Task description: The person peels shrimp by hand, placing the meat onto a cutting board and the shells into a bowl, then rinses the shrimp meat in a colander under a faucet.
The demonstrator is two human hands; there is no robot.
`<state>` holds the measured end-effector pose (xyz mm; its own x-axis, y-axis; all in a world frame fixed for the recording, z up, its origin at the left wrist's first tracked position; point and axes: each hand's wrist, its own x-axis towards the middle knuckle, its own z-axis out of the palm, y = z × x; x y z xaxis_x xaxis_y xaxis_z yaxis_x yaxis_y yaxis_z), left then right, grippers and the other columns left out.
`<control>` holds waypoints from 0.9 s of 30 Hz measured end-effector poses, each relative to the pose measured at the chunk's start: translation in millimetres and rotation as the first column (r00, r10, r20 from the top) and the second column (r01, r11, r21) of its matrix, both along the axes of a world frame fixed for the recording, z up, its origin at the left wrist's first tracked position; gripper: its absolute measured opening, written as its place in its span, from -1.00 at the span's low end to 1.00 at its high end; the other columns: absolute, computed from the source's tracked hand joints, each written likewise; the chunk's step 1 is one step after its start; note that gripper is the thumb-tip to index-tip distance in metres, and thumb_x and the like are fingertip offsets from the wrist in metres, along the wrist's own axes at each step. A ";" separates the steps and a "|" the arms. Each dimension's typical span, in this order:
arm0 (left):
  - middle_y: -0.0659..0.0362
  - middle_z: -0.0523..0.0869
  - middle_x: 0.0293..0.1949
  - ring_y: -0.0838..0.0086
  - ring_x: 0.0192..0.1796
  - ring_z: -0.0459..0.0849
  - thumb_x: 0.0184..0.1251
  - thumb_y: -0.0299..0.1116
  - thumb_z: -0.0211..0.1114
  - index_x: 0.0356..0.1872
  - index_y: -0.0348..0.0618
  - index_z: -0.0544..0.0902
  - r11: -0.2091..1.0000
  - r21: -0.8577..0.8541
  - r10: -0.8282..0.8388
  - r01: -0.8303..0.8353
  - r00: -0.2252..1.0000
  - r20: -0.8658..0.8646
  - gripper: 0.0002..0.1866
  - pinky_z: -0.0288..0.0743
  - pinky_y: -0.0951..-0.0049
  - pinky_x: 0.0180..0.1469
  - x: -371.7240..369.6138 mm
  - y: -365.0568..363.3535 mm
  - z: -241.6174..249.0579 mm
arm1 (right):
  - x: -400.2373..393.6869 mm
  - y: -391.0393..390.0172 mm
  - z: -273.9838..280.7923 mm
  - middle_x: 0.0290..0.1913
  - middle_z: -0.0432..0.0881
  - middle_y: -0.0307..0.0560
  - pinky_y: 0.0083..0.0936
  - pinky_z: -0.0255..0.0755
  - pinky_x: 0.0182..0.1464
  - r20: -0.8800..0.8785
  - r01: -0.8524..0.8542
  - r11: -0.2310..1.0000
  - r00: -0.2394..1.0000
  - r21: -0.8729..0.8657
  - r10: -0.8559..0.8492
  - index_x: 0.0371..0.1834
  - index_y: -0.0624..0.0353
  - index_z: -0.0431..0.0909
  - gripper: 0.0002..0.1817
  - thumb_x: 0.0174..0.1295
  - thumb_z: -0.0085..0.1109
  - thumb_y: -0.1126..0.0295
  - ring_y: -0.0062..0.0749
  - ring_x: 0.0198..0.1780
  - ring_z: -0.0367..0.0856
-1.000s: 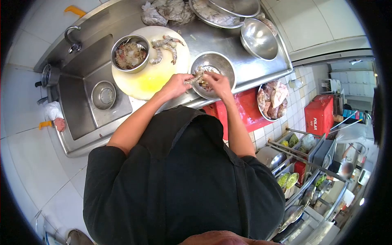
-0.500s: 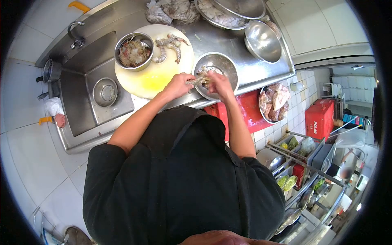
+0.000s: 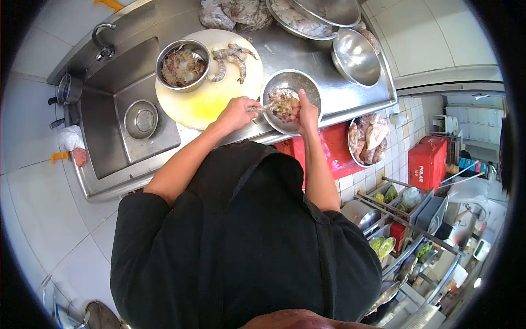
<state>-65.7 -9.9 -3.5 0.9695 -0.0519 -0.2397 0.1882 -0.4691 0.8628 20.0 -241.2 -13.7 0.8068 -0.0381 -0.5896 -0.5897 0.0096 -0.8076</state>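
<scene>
A shrimp (image 3: 257,109) is pinched in the closed fingers of my left hand (image 3: 239,113), just at the near left rim of a metal colander (image 3: 311,89). Over that colander, my right hand (image 3: 308,115) has its thumb raised and its fingers curled against brownish shrimp shells (image 3: 284,104); where the held pieces end and the heap below begins is hard to make out. Several whole shrimp (image 3: 234,57) lie on the round white cutting board (image 3: 235,90). On the same board, to their left, stands a steel bowl (image 3: 205,79) with shrimp shells and heads inside.
A sink (image 3: 104,137) with a small metal bowl (image 3: 141,119) lies left. Bags (image 3: 235,13), a filled bowl (image 3: 301,24) and a shiny bowl (image 3: 356,57) stand along the back. Below the counter's right edge, a bowl of bagged food (image 3: 368,138) sits by a red surface (image 3: 331,151).
My right hand has turned and opened its thumb upward, moving slightly right, so the shells show more. My left hand still holds the shrimp. The whole view has shifted slightly.
</scene>
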 end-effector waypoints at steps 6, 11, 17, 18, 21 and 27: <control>0.04 0.68 -0.26 0.25 -0.18 0.66 0.15 -0.42 0.47 -0.10 -0.19 0.66 1.000 -0.010 0.015 -0.013 0.978 0.208 -0.71 0.53 0.31 -0.04 7.7 -5.2 -4.0 | -26.9 29.4 10.3 -0.34 0.72 -0.04 -0.56 0.53 -0.16 0.486 -0.338 0.885 0.743 -0.319 0.460 -0.05 0.34 0.68 -0.64 0.22 0.38 0.29 -0.44 -0.29 0.67; 0.05 0.61 -0.34 0.19 -0.30 0.57 0.09 -0.43 0.50 -0.19 -0.21 0.49 0.987 -0.112 0.128 -0.114 0.984 0.128 -0.65 0.49 0.28 -0.16 2.9 -3.7 17.4 | -44.1 56.2 15.2 -0.37 0.73 0.04 -0.49 0.52 -0.13 0.483 -0.418 0.830 0.677 -0.369 0.556 -0.20 0.36 0.72 -0.71 0.20 0.36 0.31 -0.37 -0.26 0.70; 0.04 0.57 -0.30 0.22 -0.34 0.53 0.04 -0.52 0.49 -0.22 -0.22 0.48 0.997 -0.082 0.042 -0.007 0.898 0.437 -0.65 0.45 0.27 -0.23 -4.1 2.1 7.8 | -25.8 51.4 -3.1 -0.52 0.71 -0.01 -0.45 0.50 -0.38 0.560 -0.291 0.859 0.662 -0.420 0.498 -0.26 0.31 0.77 -0.72 0.25 0.32 0.26 -0.46 -0.50 0.66; 0.04 0.57 -0.30 0.21 -0.34 0.53 0.04 -0.52 0.48 -0.22 -0.21 0.48 0.997 -0.072 0.059 -0.031 0.903 0.425 -0.66 0.45 0.28 -0.23 -3.3 4.7 7.4 | -21.2 44.8 -1.2 -0.51 0.72 0.01 -0.46 0.51 -0.38 0.467 -0.276 0.854 0.743 -0.441 0.480 -0.25 0.29 0.77 -0.71 0.25 0.32 0.24 -0.47 -0.50 0.67; 0.04 0.57 -0.27 0.17 -0.31 0.54 0.06 -0.50 0.47 -0.20 -0.21 0.50 0.992 -0.053 0.128 -0.117 0.921 0.368 -0.67 0.45 0.27 -0.22 1.6 19.1 13.0 | -6.1 23.7 14.4 -0.47 0.74 0.08 -0.41 0.52 -0.32 0.248 -0.246 0.792 0.862 -0.558 0.443 -0.25 0.24 0.78 -0.64 0.29 0.28 0.11 -0.41 -0.45 0.70; -0.01 0.68 -0.10 0.12 -0.02 0.66 0.14 -0.29 0.46 0.01 -0.17 0.61 0.930 0.177 0.154 -0.322 0.779 0.608 -0.59 0.51 0.17 0.04 30.0 53.3 22.1 | -12.6 -13.1 -14.4 -0.38 0.64 0.40 -0.04 0.50 -0.13 0.226 -0.171 0.570 0.798 -0.804 0.559 -0.37 0.29 0.73 -0.37 0.34 0.09 -0.16 0.30 -0.28 0.66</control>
<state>-35.7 43.4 18.6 0.9010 0.1808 0.3943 -0.1665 -0.6953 0.6992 7.4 -254.3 -28.1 0.9910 0.0737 -0.1117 -0.0057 -0.8109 -0.5852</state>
